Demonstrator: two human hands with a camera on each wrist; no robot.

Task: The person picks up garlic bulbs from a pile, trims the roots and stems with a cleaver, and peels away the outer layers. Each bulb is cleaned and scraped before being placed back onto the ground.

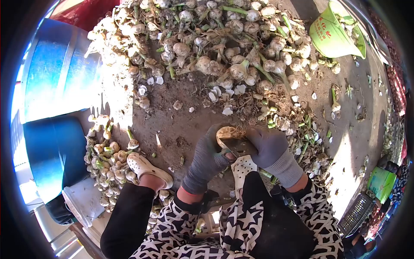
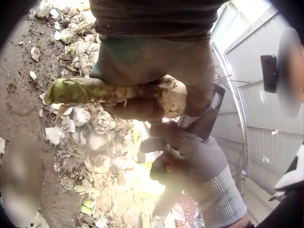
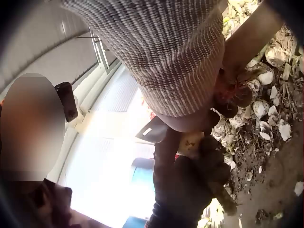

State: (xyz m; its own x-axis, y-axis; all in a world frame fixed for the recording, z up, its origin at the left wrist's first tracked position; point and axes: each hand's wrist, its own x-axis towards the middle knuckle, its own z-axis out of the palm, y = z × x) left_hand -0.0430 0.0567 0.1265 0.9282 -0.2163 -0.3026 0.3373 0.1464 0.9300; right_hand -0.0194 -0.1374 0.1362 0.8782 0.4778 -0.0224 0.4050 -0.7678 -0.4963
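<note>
In the head view my gloved left hand (image 1: 202, 151) grips a garlic bulb (image 1: 224, 134) low over the ground, in front of my knees. The bulb's thick green stem (image 2: 69, 91) sticks out past the fingers in the left wrist view. My right hand (image 1: 271, 146), in a grey glove with a ribbed cuff, holds a knife with a broad dark blade (image 1: 239, 146) against the root side of the bulb. From the right wrist, the pale bulb (image 3: 191, 146) shows between both hands, with the blade (image 3: 153, 130) beside it. The knife's handle is hidden in the right hand.
A large heap of garlic (image 1: 207, 47) with stems lies ahead. Trimmed bulbs (image 1: 113, 162) are piled at the left, by a blue barrel (image 1: 56, 146) and a white bucket (image 1: 82, 203). A lime-green bucket (image 1: 330, 36) leans at the far right. Cut stems and peelings litter the ground.
</note>
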